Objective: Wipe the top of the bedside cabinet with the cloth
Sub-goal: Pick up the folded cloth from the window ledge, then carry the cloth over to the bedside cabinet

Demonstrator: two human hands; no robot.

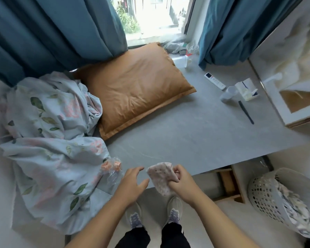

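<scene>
Right hand [182,179] pinches a speckled cloth [162,178] just off the near edge of the grey cabinet top [186,136], left hand [134,183] open and empty beside it; wiping appears not yet begun.

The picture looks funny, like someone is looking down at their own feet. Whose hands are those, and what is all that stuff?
A camera sits on a person's head, so you see what they see, looking down. The right hand holds a spotty cloth. The left hand is open beside it, holding nothing. In front is a grey surface with an orange pillow, a flowery blanket, a white remote control and a clear plastic cup. Their shoes stand on the floor below.
</scene>
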